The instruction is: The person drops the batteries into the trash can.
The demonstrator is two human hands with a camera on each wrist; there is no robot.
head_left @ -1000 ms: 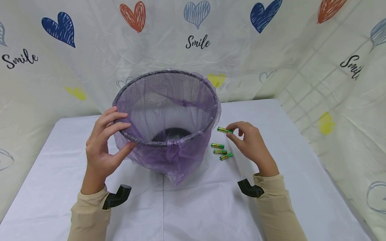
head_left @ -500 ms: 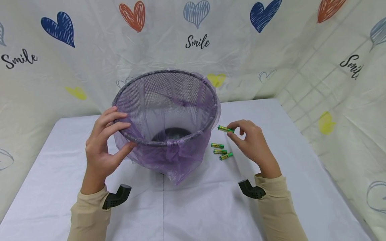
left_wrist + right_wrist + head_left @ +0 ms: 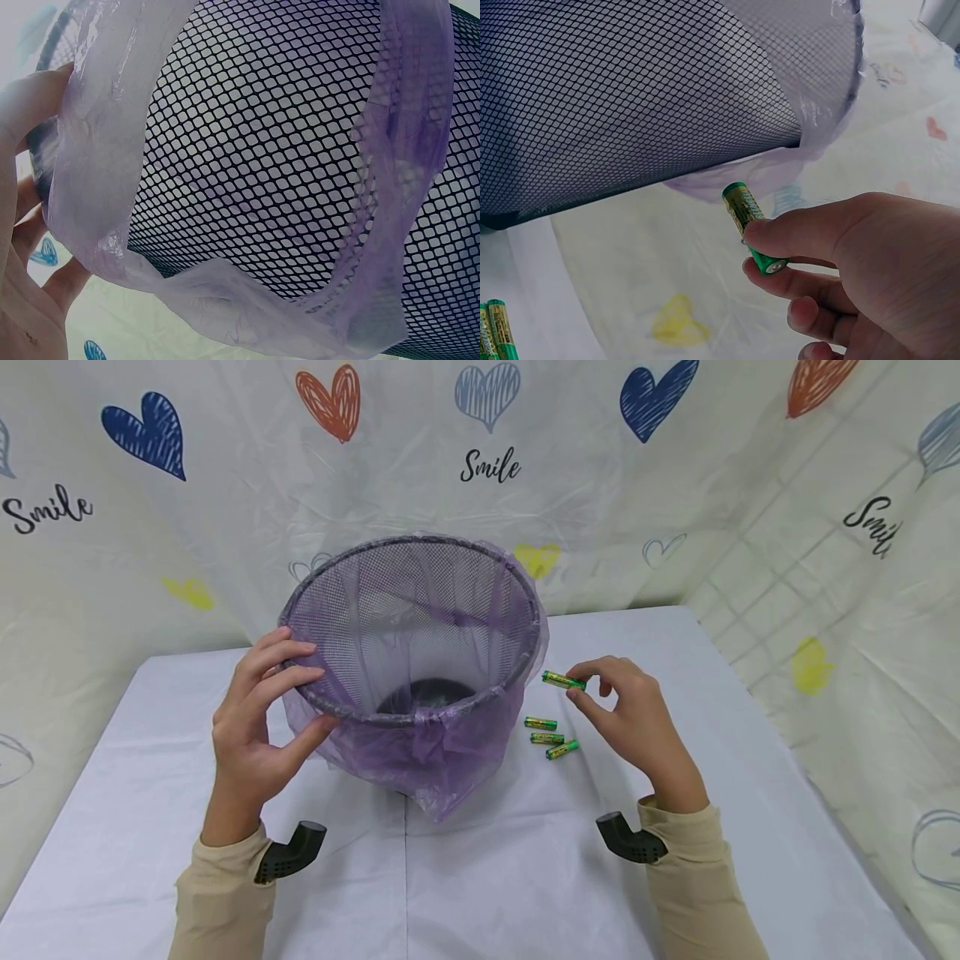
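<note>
A black mesh wastebasket point(image 3: 360, 585) lined with a thin purple bin bag point(image 3: 457, 752) stands on the table, its mouth tipped toward me. My left hand point(image 3: 255, 727) grips the rim on the near left, fingers over the edge and thumb outside on the bag. To the right of the basket, my right hand point(image 3: 626, 710) pinches a green and gold battery point(image 3: 562, 680) by one end between thumb and fingers, above the table. Below it lie three similar batteries point(image 3: 547, 738) close together. In the right wrist view the held battery point(image 3: 742, 206) points toward the basket's mesh side.
A white cloth covers the table point(image 3: 480, 885). Behind and beside it hangs a pale curtain point(image 3: 405, 468) printed with hearts and the word Smile. Each wrist carries a black camera mount point(image 3: 292, 852).
My right hand has moved slightly right and up with the battery. My left hand, the basket and the batteries on the table stay in place.
</note>
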